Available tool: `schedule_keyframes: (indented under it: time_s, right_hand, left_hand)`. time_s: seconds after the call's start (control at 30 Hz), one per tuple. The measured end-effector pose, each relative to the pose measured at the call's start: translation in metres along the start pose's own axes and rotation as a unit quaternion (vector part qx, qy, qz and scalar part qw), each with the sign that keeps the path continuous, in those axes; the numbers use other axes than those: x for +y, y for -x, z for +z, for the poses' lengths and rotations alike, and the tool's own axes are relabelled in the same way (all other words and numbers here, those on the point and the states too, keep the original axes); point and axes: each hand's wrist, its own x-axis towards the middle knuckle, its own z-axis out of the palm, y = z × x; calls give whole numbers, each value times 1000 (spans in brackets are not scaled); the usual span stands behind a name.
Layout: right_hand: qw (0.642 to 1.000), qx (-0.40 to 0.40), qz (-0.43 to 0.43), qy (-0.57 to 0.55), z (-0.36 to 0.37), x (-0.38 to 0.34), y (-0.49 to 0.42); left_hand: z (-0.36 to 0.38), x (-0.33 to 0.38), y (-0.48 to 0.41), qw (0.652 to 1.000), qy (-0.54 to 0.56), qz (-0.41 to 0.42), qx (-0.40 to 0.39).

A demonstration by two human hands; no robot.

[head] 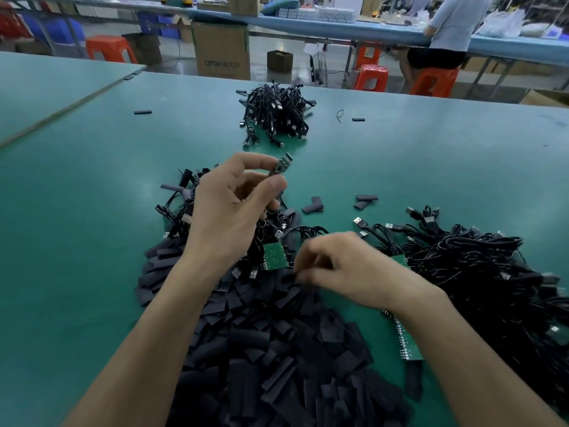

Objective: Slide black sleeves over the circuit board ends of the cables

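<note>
My left hand is raised above the green table and pinches the small circuit board end of a black cable between thumb and forefinger. My right hand is lower, blurred, with its fingertips pinching a black sleeve at the top of a big heap of black sleeves. Bare green circuit boards lie between my hands. A second strip of boards shows under my right wrist.
A tangle of black USB cables lies at the right. A separate cable bundle sits farther back on the green table. Loose sleeves lie scattered around. A person sits at a far bench, beside orange stools and cardboard boxes.
</note>
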Motion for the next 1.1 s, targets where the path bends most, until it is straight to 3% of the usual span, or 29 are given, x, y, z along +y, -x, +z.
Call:
schedule_keyframes:
  time_s: [0.17, 0.3, 1.1]
  right_hand:
    - [951, 197, -30, -235, -11, -4, 2]
    - [921, 290, -32, -260, -15, -3, 2]
    - [905, 346, -58, -240, -7, 2, 1]
  left_hand:
    - [-3, -5, 0, 996, -65, 0, -60]
    - [-1, -4, 1, 990, -117, 5, -83]
    - [6, 1, 6, 992, -91, -28, -88]
